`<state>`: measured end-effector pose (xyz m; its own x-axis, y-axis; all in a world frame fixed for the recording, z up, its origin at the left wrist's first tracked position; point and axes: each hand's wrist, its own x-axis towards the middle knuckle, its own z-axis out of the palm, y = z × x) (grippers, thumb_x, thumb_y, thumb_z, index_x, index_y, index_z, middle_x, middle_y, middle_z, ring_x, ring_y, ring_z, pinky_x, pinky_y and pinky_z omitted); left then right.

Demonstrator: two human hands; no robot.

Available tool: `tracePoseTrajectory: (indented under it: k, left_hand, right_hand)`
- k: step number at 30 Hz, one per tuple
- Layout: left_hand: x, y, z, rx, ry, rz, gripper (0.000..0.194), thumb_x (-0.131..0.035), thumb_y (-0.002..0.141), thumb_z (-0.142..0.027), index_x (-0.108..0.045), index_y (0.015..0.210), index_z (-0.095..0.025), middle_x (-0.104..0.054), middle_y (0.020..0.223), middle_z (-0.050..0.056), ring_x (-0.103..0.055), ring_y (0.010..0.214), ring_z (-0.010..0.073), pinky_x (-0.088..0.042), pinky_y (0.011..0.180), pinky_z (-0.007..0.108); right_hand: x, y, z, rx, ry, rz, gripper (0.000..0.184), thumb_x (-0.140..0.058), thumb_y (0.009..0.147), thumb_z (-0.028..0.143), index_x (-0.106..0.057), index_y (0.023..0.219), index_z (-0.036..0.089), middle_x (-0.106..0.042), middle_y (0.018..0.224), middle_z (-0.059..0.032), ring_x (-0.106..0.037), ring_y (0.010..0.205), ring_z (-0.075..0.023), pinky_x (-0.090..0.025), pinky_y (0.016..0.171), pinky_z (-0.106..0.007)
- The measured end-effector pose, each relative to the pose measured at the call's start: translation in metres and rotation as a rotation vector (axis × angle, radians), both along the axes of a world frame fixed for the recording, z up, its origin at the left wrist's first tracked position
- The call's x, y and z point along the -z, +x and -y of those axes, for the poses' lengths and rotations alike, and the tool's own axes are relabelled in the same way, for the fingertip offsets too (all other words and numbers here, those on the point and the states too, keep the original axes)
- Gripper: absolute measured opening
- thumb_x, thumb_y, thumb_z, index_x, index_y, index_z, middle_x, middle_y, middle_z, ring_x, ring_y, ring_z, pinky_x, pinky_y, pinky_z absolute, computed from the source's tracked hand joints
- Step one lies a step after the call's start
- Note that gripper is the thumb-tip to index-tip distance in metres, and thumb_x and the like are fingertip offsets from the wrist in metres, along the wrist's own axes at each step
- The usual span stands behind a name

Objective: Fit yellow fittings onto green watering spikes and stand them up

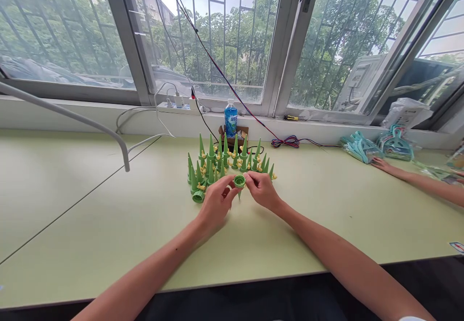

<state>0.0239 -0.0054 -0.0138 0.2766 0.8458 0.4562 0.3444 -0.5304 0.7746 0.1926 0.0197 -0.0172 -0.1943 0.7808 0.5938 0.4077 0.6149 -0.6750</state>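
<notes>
At the centre of the frame I see the left hand (218,199) clamped on a green spike (239,181), open end up, tip down; the right hand (264,191) meets its rim, fingertips together, on what I can't tell. Just above, clustered spikes (211,148) stand on the table (311,210).

The left hand (218,197) holds 1 green spike (239,182) with its round open end up and its tip down, above the table (319,224); the right hand's (264,191) fingers meet at its rim. Just beyond, many green cones (211,147) with yellow fittings (201,186) stand point up. Behind them is 1 blue bottle (231,119). Far right, 1 co-worker's hand (382,165) is at some teal items (358,147).
</notes>
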Motion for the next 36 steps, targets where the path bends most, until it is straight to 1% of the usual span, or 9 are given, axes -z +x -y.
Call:
tracePoseTrajectory:
  k: [4,8,11,14,17,19,24,28,36]
  left_hand:
    - [-0.001,0.003,0.002,-0.01,-0.049,0.021,0.02,-0.052,0.091,-0.038,-0.057,0.102,-0.022,-0.056,0.084,-0.002,-0.046,0.044,0.0036,-0.039,0.048,0.02]
    - [-0.001,0.006,0.001,0.004,-0.169,0.173,0.03,-0.056,0.088,-0.047,-0.05,0.106,-0.024,-0.058,0.087,-0.002,-0.05,0.041,0.005,-0.038,0.04,0.02]
    - [-0.003,0.007,-0.002,0.034,-0.255,0.285,0.034,-0.05,0.089,-0.053,-0.051,0.092,-0.019,-0.057,0.079,-0.002,-0.049,0.038,0.0059,-0.034,0.035,0.02]
    - [-0.007,0.007,-0.002,0.093,-0.41,0.352,0.05,-0.041,0.09,-0.062,-0.054,0.077,-0.015,-0.055,0.069,0.0,-0.05,0.039,0.0079,-0.036,0.035,0.021]
    - [-0.01,0.006,0.0,0.181,-0.581,0.371,0.061,-0.037,0.088,-0.068,-0.058,0.076,-0.012,-0.056,0.068,0.003,-0.05,0.041,0.0092,-0.039,0.037,0.023]
    - [-0.012,0.007,0.002,0.209,-0.635,0.375,0.063,-0.038,0.086,-0.07,-0.059,0.078,-0.012,-0.057,0.069,0.003,-0.05,0.042,0.0091,-0.04,0.038,0.024]
    - [-0.011,0.006,0.002,0.227,-0.644,0.38,0.06,-0.044,0.084,-0.07,-0.058,0.084,-0.012,-0.058,0.073,0.003,-0.05,0.042,0.0088,-0.041,0.039,0.024]
    - [-0.008,0.004,0.0,0.251,-0.622,0.376,0.054,-0.046,0.085,-0.066,-0.056,0.082,-0.013,-0.059,0.077,0.004,-0.051,0.044,0.0081,-0.042,0.04,0.023]
    - [-0.009,0.003,0.002,0.233,-0.476,0.262,0.04,-0.053,0.086,-0.057,-0.052,0.084,-0.017,-0.061,0.08,0.002,-0.051,0.043,0.0062,-0.041,0.038,0.021]
  right_hand:
    - [0.0,-0.002,0.001,0.025,-0.02,-0.031,0.041,-0.042,0.096,0.038,-0.032,0.06,0.02,-0.031,0.054,0.0044,-0.027,0.051,-0.0099,-0.022,0.05,-0.027]
    - [-0.001,-0.002,0.002,0.09,-0.023,-0.092,0.04,-0.04,0.097,0.041,-0.036,0.063,0.02,-0.037,0.054,0.004,-0.031,0.049,-0.0102,-0.024,0.049,-0.026]
    - [-0.001,-0.001,0.002,0.107,-0.015,-0.12,0.039,-0.039,0.098,0.042,-0.039,0.065,0.021,-0.039,0.054,0.0038,-0.034,0.049,-0.0105,-0.027,0.05,-0.026]
    - [-0.001,-0.001,0.003,0.097,0.016,-0.096,0.038,-0.039,0.098,0.041,-0.039,0.066,0.021,-0.038,0.054,0.0043,-0.034,0.049,-0.0106,-0.027,0.05,-0.026]
    - [-0.001,-0.001,0.004,0.052,0.053,-0.043,0.037,-0.041,0.098,0.039,-0.038,0.066,0.02,-0.039,0.056,0.004,-0.034,0.051,-0.0105,-0.028,0.051,-0.025]
    - [-0.001,-0.001,0.005,0.024,0.055,-0.03,0.037,-0.041,0.098,0.038,-0.038,0.066,0.02,-0.04,0.057,0.0037,-0.034,0.052,-0.0103,-0.028,0.052,-0.025]
    - [0.001,0.0,0.003,0.007,0.016,-0.03,0.037,-0.04,0.098,0.04,-0.038,0.067,0.02,-0.04,0.058,0.0036,-0.035,0.052,-0.0103,-0.028,0.052,-0.025]
    - [0.001,0.0,0.003,0.004,0.005,-0.027,0.038,-0.04,0.098,0.042,-0.037,0.067,0.02,-0.04,0.057,0.0035,-0.035,0.053,-0.0106,-0.028,0.052,-0.025]
    - [0.0,0.001,0.002,0.001,-0.004,-0.015,0.04,-0.04,0.097,0.044,-0.035,0.065,0.021,-0.036,0.057,0.0039,-0.031,0.052,-0.0105,-0.027,0.051,-0.026]
